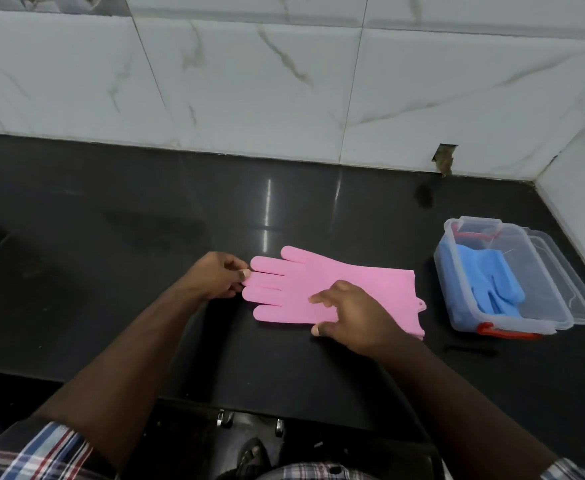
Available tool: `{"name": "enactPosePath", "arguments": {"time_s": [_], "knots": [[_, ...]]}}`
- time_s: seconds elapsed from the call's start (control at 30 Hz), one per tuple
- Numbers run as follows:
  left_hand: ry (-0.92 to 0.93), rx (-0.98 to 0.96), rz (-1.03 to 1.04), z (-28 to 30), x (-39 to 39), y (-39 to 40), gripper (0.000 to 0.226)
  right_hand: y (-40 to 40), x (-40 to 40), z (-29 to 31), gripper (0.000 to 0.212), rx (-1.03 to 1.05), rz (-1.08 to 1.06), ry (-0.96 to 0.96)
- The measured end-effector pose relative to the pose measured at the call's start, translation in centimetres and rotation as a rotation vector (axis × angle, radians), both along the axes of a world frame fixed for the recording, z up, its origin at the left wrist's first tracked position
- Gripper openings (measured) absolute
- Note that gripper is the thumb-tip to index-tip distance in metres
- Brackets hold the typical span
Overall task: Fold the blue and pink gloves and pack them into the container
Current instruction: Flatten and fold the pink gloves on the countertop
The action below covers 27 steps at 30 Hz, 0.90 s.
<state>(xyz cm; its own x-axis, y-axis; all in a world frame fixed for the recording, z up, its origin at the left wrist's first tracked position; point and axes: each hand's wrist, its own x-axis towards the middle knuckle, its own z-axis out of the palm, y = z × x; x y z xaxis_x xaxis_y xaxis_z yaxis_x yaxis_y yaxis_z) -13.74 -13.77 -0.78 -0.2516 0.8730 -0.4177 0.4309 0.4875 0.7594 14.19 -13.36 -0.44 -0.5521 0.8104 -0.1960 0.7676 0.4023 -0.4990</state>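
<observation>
Pink glove (322, 289) lies mid-frame on bench (111, 271), long axis left-right, fingertips left. My left hand (215, 277) pinches a fingertip; right hand (350, 317), fingers spread, presses the palm. Container (457, 306) sits right.

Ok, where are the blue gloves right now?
In the head view the blue gloves lie inside the clear container at the right of the black counter, right of the pink gloves under the hands.

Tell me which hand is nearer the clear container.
Right. The right hand presses on the pink glove's palm, on the side toward the clear container. The left hand pinches the glove's fingertips at the far end.
</observation>
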Motion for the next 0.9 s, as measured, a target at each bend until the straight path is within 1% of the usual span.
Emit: {"name": "enactPosePath", "arguments": {"time_s": [0.07, 0.1, 0.2, 0.23, 0.27, 0.33, 0.37, 0.4, 0.43, 0.47, 0.57, 0.63, 0.7, 0.77, 0.9], "knots": [[-0.022, 0.019, 0.031, -0.1, 0.1, -0.2, 0.013, 0.0, -0.5, -0.5, 0.049, 0.024, 0.010, -0.017], [-0.024, 0.038, 0.047, -0.1, 0.1, -0.3, 0.012, 0.1, -0.6, -0.4, 0.045, 0.020, -0.004, 0.016], [-0.019, 0.095, 0.076, -0.2, 0.2, -0.1, 0.006, 1.4, 0.2, -0.1, 0.031, 0.038, -0.153, 0.177], [-0.020, 0.118, 0.086, -0.2, 0.3, 0.0, 0.004, 2.2, 0.9, -0.1, 0.029, 0.086, -0.224, 0.177], [-0.026, 0.138, 0.097, -0.1, 0.4, 0.0, 0.004, 3.3, 1.6, 0.0, 0.031, 0.148, -0.285, 0.124], [-0.060, 0.150, 0.124, 0.0, 0.7, 0.1, 0.006, 5.3, 3.3, 0.3, 0.040, 0.238, -0.348, -0.126], [-0.091, 0.138, 0.137, -0.1, 0.8, 0.1, 0.007, 6.1, 4.1, 0.4, 0.045, 0.240, -0.368, -0.255], [-0.131, 0.120, 0.149, -0.2, 0.7, 0.0, 0.008, 6.6, 4.7, 0.5, 0.047, 0.216, -0.388, -0.343], [-0.169, 0.100, 0.156, -0.4, 0.7, -0.1, 0.009, 7.0, 5.1, 0.6, 0.046, 0.181, -0.410, -0.387], [-0.194, 0.082, 0.155, -0.6, 0.6, -0.2, 0.010, 7.2, 5.5, 0.5, 0.041, 0.160, -0.430, -0.387], [-0.209, 0.047, 0.119, -0.8, 0.3, -0.5, 0.012, 7.3, 6.0, 0.2, 0.019, 0.164, -0.486, -0.270], [-0.222, 0.033, 0.087, -0.6, 0.3, -0.7, 0.013, 7.0, 6.3, 0.4, 0.007, 0.137, -0.545, -0.126], [-0.222, 0.018, 0.064, -0.3, 0.3, -0.7, 0.013, 6.8, 6.5, 0.8, 0.006, 0.105, -0.594, 0.006], [-0.198, 0.016, 0.060, -0.2, 0.5, -0.7, 0.013, 6.4, 6.7, 1.1, 0.007, 0.090, -0.626, 0.078], [-0.165, 0.029, 0.070, -0.4, 0.7, -0.7, 0.014, 5.7, 6.9, 2.2, 0.009, 0.047, -0.662, 0.083]]}}
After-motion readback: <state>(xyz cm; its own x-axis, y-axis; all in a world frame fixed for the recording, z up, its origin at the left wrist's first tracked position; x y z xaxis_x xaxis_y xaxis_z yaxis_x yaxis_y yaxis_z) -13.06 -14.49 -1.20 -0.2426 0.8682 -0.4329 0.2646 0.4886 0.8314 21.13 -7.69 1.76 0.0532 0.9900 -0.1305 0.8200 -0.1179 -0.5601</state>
